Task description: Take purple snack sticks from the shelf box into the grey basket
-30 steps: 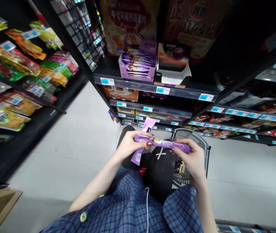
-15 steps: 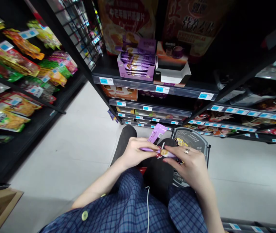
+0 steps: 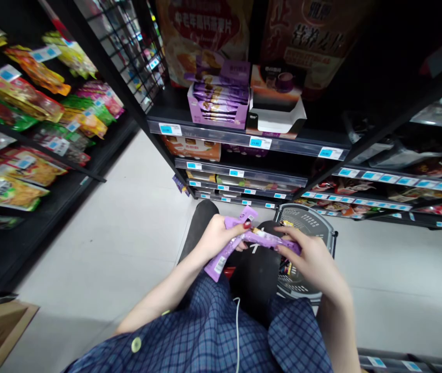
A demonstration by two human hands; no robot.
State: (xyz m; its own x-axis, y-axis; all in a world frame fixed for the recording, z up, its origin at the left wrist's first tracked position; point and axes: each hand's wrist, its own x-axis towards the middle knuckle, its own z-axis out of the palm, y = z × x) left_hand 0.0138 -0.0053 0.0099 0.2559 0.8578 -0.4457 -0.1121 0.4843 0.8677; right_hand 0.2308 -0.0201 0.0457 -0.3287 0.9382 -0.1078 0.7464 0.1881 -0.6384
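Observation:
My left hand (image 3: 218, 237) is closed on purple stick sachets above my knees. One sachet (image 3: 220, 263) slants down to the left below the fingers, its barcode showing. Another sachet (image 3: 264, 239) stretches across to the right, its far end pinched between the thumb and fingers of my right hand (image 3: 311, 258). The sachets cross at my left fingertips, where overlap hides how many there are. Beneath my right hand stands a grey shopping basket (image 3: 309, 216) with yellow and dark packets partly hidden in it.
Ahead, a black shelf (image 3: 213, 129) holds a purple display box (image 3: 218, 111) of similar sachets beside an open brown box (image 3: 277, 119). Bagged snacks (image 3: 30, 98) fill the left rack. A cardboard box (image 3: 1, 331) sits at lower left. A white cord (image 3: 237, 331) hangs over my shirt.
The purple sachets have turned in my hands: one now points down-left instead of up, and another lies lengthwise between both hands. My right hand has shifted slightly to the right.

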